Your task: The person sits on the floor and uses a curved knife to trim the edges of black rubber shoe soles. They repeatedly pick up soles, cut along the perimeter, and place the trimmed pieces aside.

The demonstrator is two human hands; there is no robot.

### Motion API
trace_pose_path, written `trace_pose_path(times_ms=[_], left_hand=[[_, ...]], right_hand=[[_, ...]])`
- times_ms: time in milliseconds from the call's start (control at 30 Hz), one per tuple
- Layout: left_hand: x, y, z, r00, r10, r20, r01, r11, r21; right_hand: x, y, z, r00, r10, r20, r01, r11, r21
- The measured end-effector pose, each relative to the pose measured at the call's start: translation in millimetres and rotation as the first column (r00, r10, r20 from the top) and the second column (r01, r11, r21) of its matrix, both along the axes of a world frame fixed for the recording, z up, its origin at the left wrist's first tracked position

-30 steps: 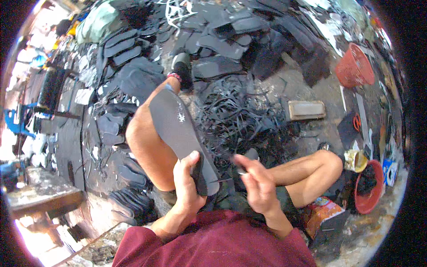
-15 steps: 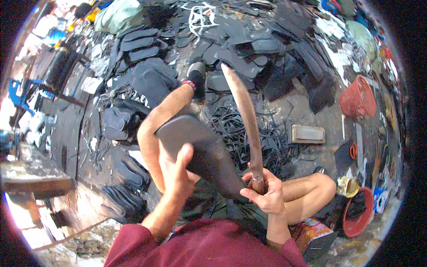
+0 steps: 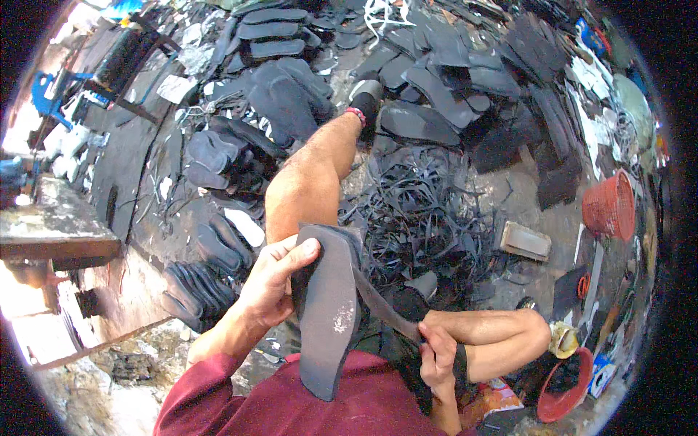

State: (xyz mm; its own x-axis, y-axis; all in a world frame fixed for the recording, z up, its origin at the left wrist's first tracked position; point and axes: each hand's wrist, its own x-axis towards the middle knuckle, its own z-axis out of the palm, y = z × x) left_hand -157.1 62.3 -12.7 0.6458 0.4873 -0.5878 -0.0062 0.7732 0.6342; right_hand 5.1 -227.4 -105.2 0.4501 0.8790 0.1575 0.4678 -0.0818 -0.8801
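My left hand [image 3: 270, 282] grips a dark grey shoe sole [image 3: 327, 312], thumb on its face near the top and the other fingers behind it. The sole stands nearly upright in front of my shirt, with pale flecks low on its face and more dark material layered behind its edge. My right hand [image 3: 438, 356] is closed around the handle end of a long curved knife [image 3: 385, 308]. The blade slants up to the left and meets the sole's right edge; its tip is hidden behind the sole.
Thin black offcut strips [image 3: 418, 211] lie heaped beyond my knees. Cut soles [image 3: 273, 30] and dark sheets [image 3: 534, 47] cover the floor ahead. Stacked soles [image 3: 196, 291] lie at left near a wooden bench [image 3: 65, 240]. At right are a pale block [image 3: 525, 241] and a red basket [image 3: 609, 207].
The knife has swung down from pointing away to lie against the sole's edge. My left hand has turned the sole more upright and drawn it nearer. The head view has shifted.
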Motion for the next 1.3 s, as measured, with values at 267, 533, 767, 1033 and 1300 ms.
trace_pose_path(times_ms=[267,533,767,1033,1300], left_hand=[[9,6,-4,0.998,-0.064,-0.005,0.064,0.997,0.049],[21,12,9,0.94,-0.309,-0.143,0.33,0.93,0.163],[16,12,3,0.822,-0.531,-0.204,0.569,0.757,0.32],[21,-31,-19,0.918,0.173,0.357,-0.18,0.984,-0.014],[106,-55,1,0.936,0.299,0.187,-0.27,0.949,-0.165]], right_hand=[[65,88,42,0.975,0.208,0.076,-0.205,0.978,-0.048],[101,167,95,0.846,0.529,0.061,-0.518,0.844,-0.139],[112,213,111,0.68,0.732,-0.045,-0.726,0.663,-0.183],[64,110,118,0.992,0.046,-0.119,-0.033,0.994,0.108],[20,31,50,0.957,-0.287,0.033,0.283,0.954,0.097]])
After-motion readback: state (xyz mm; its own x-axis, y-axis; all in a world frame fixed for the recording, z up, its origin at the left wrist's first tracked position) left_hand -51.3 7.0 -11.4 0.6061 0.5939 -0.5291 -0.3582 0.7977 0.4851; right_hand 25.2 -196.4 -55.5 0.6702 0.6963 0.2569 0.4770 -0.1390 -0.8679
